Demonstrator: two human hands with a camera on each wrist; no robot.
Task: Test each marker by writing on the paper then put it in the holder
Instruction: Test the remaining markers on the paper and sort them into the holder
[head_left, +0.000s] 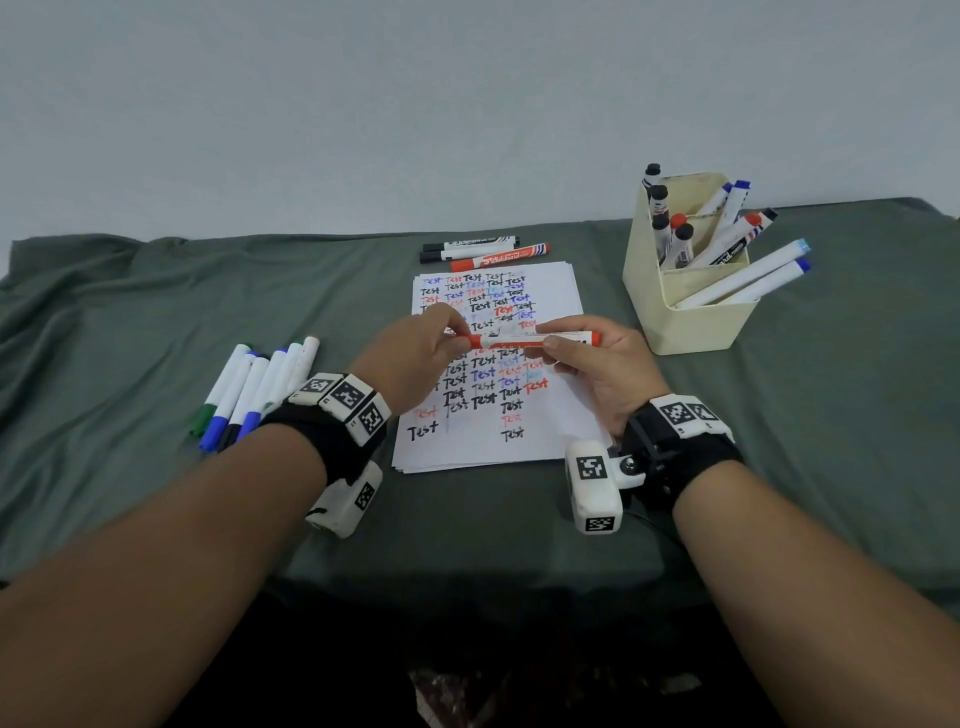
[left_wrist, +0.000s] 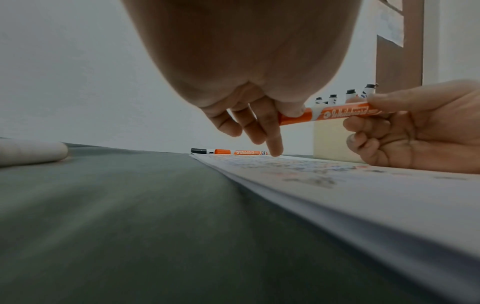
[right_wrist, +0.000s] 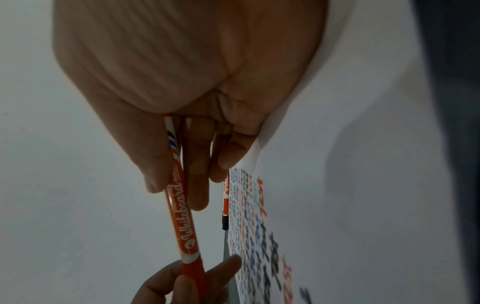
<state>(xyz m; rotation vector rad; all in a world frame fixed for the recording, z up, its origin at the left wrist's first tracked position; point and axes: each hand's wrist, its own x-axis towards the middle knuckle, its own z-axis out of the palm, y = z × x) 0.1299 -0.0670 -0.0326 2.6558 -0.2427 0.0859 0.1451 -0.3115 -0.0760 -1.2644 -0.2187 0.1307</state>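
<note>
Orange whiteboard marker (head_left: 530, 340) held level above the paper (head_left: 545, 441), capped. Left hand (head_left: 415, 358) pinching cap end; right hand (head_left: 597, 374) gripping barrel. Cream holder (head_left: 691, 322) far right, part-filled. Three markers (head_left: 483, 250) beyond the paper; five (head_left: 254, 389) left.

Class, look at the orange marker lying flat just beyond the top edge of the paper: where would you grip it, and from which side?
Grip the orange marker at mid-barrel, from above, finger and thumb across its width. It lies flat, with black markers close behind and the paper just in front, so only the top looks free.
</note>
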